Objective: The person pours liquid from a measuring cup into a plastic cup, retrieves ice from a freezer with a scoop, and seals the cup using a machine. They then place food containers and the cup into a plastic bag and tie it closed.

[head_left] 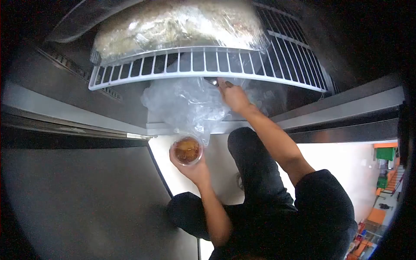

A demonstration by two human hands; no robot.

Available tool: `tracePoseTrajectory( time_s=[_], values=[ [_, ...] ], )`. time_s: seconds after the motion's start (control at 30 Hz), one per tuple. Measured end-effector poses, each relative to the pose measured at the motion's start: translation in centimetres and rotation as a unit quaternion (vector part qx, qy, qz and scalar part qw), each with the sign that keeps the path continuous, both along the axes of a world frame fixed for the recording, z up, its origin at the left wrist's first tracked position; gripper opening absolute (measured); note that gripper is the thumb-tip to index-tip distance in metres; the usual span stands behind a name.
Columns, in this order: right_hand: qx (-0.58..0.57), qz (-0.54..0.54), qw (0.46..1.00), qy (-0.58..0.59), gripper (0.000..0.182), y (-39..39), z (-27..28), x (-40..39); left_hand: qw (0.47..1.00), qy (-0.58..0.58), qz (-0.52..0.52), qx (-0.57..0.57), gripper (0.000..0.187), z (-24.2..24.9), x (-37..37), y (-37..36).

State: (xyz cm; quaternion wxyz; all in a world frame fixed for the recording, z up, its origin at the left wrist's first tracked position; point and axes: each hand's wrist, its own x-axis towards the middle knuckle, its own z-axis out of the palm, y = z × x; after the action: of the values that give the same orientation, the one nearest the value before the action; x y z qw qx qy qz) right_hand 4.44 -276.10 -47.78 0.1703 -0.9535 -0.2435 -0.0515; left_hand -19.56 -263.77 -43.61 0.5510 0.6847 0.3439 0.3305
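Note:
My left hand [196, 171] is wrapped round a clear plastic cup [188, 151], seen from above, with amber-brown contents inside. The cup is just below a crumpled clear plastic bag [184, 102], whose lower end hangs close to its rim. Under the front edge of a white wire shelf [171, 74], my right hand [236, 99] reaches in beside the bag. Its fingers are closed near a small shiny, metallic-looking spot. What they grip is partly hidden by the shelf's edge and the bag, so I cannot make it out.
A large tray-like bundle in clear wrap [182, 30] lies on the wire shelf above my hands. A grey cabinet door [99, 195] stands at the left. My bent knee [245, 151] is near the cabinet's lower edge. Green crates [385, 154] appear far right.

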Motion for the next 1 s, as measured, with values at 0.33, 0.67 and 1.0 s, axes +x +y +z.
tracePoseTrajectory(
  time_s=[0.33, 0.67, 1.0],
  values=[
    [0.070, 0.159, 0.982, 0.078, 0.044, 4.0, 2.8, 1.9, 0.998, -0.004, 0.043, -0.044, 0.086, 0.6, 0.1, 0.9],
    [-0.065, 0.343, 0.897, 0.270, 0.052, 16.2, -5.0, 1.4, 0.984, 0.002, 0.143, -0.106, 0.087, -3.4, -1.9, 0.0],
    [-0.235, 0.474, 0.814, 0.239, 0.033, 17.1, -1.5, 3.8, 0.971, -0.006, 0.212, -0.108, 0.080, -6.0, -1.6, 0.4]
  ],
)
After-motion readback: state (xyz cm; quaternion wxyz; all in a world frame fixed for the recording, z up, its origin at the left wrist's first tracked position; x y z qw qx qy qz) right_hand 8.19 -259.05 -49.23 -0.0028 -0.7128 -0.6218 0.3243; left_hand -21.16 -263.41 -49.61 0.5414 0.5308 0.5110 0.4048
